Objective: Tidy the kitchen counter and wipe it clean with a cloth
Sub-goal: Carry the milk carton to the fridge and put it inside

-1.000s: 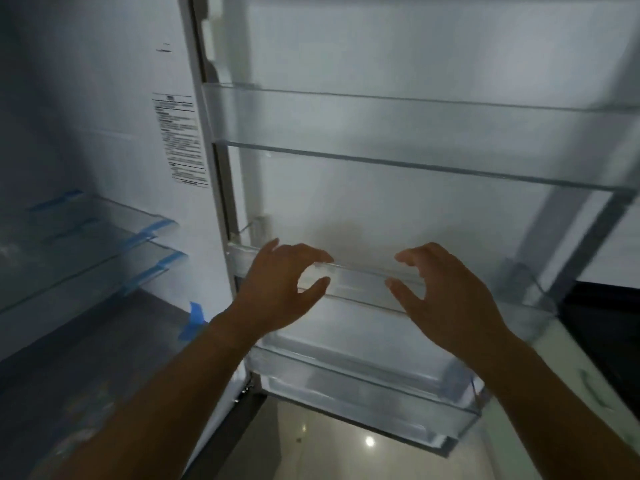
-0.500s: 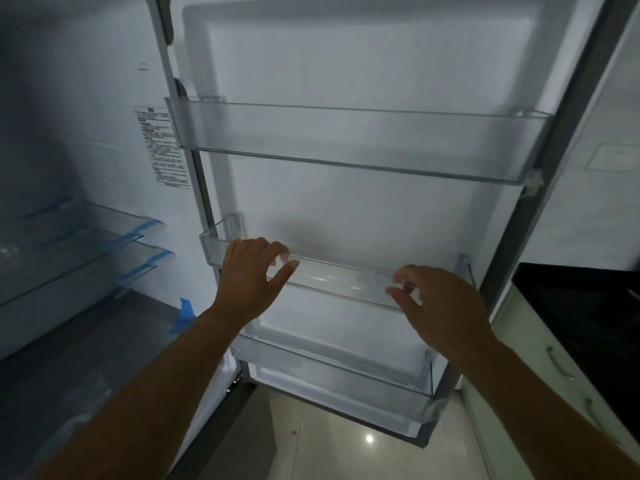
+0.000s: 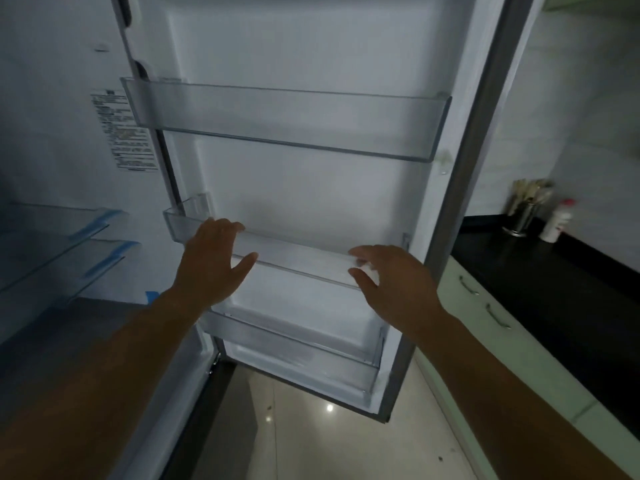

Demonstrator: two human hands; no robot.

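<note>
Here the left hand (image 3: 211,261) and right hand (image 3: 394,282) grasp the ends of a clear bin (image 3: 298,258) running crosswise on the fridge door (image 3: 311,185). The counter (image 3: 554,282) lies right, bearing a utensil-filled holder (image 3: 523,216) and a bottle (image 3: 557,221).

Fridge door (image 3: 311,46) stands open, centre. On its inner face are three bins, one above another: top bin (image 3: 284,119), middle bin (image 3: 298,258), bottom bin (image 3: 294,344). Left of the door is the fridge inside, with shelves (image 3: 52,237) stacked at far left. Left hand (image 3: 214,258) is on the middle bin's left part, fingers (image 3: 235,226) over its front rim; right hand (image 3: 391,275) is at its right end. Worktop (image 3: 554,278) lies right of the door; utensil holder (image 3: 523,213) and bottle (image 3: 557,221) stand side by side at its back.
</note>
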